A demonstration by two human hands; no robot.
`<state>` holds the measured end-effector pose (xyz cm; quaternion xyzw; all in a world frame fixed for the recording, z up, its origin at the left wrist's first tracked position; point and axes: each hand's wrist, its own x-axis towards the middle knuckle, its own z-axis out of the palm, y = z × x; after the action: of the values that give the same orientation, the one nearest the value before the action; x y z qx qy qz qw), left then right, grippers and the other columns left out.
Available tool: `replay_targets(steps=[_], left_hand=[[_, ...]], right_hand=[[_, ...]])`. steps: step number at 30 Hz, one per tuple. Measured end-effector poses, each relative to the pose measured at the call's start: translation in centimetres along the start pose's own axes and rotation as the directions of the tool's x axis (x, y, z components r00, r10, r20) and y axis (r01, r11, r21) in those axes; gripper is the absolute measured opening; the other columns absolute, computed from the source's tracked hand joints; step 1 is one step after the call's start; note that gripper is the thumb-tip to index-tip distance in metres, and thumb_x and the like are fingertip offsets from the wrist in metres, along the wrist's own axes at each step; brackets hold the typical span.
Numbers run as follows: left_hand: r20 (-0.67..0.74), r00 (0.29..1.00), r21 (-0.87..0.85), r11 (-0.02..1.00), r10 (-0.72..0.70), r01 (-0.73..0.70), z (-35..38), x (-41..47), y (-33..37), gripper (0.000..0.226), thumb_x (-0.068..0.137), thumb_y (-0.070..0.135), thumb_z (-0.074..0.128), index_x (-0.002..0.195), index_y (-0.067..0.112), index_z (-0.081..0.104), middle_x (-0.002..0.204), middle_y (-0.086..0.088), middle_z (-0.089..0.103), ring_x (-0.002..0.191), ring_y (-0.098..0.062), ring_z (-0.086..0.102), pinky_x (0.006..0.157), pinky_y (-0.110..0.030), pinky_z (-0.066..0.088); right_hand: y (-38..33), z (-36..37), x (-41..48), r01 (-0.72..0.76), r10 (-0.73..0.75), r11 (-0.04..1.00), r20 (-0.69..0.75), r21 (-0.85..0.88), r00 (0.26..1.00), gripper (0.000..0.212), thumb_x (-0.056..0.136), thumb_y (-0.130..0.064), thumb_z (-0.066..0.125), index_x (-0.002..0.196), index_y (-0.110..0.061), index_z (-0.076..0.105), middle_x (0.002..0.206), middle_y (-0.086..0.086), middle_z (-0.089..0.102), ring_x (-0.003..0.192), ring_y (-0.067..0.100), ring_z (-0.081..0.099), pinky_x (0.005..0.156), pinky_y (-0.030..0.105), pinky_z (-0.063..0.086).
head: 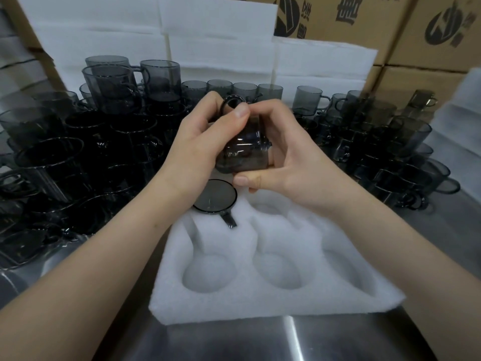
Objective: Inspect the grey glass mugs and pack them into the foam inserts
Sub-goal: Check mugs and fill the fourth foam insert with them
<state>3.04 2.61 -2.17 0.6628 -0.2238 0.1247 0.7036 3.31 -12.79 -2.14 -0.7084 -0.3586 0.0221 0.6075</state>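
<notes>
My left hand [194, 147] and right hand [299, 162] are bare, the nails [240, 112] short and plain, both forearms bare as far as I see them, a small dark spot [155, 225] on the left forearm [104, 256].

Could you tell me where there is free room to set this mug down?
Free: three near cavities of the foam insert, and the steel table in front of it. Crowded: loose mugs left, right and behind.

Glossy, transparent smoky-grey glass mug [243, 152]; matt, soft, faintly fuzzy white foam insert [263, 306]; brushed, reflective metal worktop [286, 342]; matt brown cardboard boxes [406, 48], upper right.
</notes>
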Motion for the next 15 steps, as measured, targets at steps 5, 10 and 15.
replay_targets(steps=[5, 10, 15], left_hand=[[-0.027, 0.998, -0.028, 0.998, -0.064, 0.063, -0.24, 0.14, -0.15, 0.029, 0.09, 0.032, 0.057, 0.074, 0.016, 0.039, 0.072, -0.004, 0.037, 0.071, -0.019, 0.039, 0.059, -0.026, 0.041], [-0.054, 0.997, 0.04, 0.997, -0.063, 0.065, -0.06, 0.19, -0.37, 0.043, 0.089, 0.046, 0.055, 0.086, 0.003, 0.053, 0.081, -0.012, 0.046, 0.077, -0.02, 0.048, 0.069, -0.032, 0.045], [-0.074, 0.996, 0.122, 0.992, 0.048, -0.039, -0.27, 0.04, -0.73, 0.01, 0.096, 0.018, 0.057, 0.099, 0.011, 0.064, 0.088, 0.001, 0.067, 0.083, -0.008, 0.066, 0.075, -0.023, 0.054]], right_hand=[[0.03, -0.07, -0.01, 0.011, -0.009, 0.997, 0.023, -0.072, 1.0, 0.061, 0.073, 0.006, 0.073, 0.116, -0.026, 0.045, 0.118, 0.008, 0.051, 0.094, 0.035, 0.061, 0.059, 0.041, 0.057], [-0.14, -0.07, -0.07, 0.009, -0.008, 0.991, 0.011, -0.134, 1.0, 0.06, 0.076, 0.005, 0.07, 0.118, -0.029, 0.044, 0.117, 0.002, 0.049, 0.094, 0.022, 0.06, 0.056, 0.039, 0.058], [0.02, -0.07, -0.18, -0.057, 0.046, 0.98, -0.064, -0.189, 0.997, 0.058, 0.078, -0.015, 0.077, 0.127, -0.021, 0.047, 0.12, -0.008, 0.055, 0.101, 0.008, 0.06, 0.075, 0.018, 0.049]])
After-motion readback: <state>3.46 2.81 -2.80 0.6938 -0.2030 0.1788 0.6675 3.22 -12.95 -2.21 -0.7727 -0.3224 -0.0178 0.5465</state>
